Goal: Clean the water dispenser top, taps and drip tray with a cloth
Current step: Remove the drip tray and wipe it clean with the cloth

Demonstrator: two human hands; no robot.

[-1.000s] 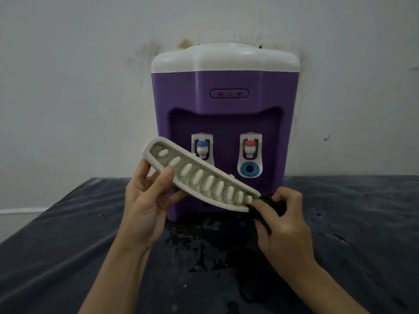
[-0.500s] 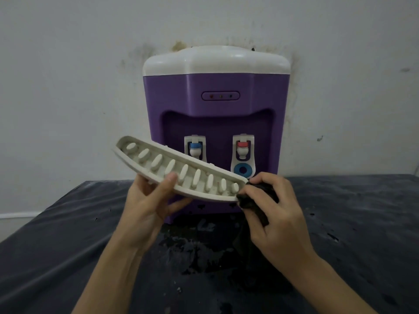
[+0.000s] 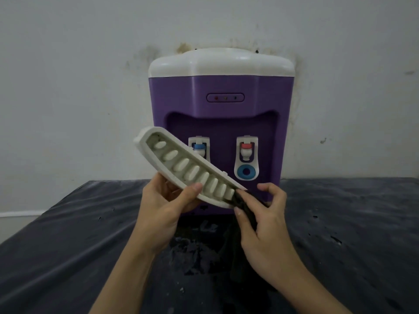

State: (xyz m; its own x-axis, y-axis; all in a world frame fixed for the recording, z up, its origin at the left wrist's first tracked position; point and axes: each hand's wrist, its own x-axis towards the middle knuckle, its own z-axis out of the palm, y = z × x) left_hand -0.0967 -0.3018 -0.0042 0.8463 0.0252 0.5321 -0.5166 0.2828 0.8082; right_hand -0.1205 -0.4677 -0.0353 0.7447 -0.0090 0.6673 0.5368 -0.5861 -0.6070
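Note:
A purple water dispenser (image 3: 221, 105) with a white top (image 3: 221, 63) stands against the wall. Its blue tap (image 3: 199, 147) is partly hidden behind the tray; the red tap (image 3: 246, 147) is in full view. My left hand (image 3: 163, 207) grips the white slotted drip tray (image 3: 181, 168) in the air before the dispenser, thumb on its front rim, tray tilted up to the left. My right hand (image 3: 264, 220) pinches a dark cloth (image 3: 243, 203) against the tray's lower right end.
The dispenser stands on a dark covered table (image 3: 68, 245) with a wet, speckled patch (image 3: 197, 250) just in front of it. A stained pale wall (image 3: 68, 87) is right behind. A white strip (image 3: 20, 214) runs low at the left.
The tray's left end has tipped up more steeply and the tray has shifted right, now covering the blue tap. My right hand with the cloth stays at the tray's right end.

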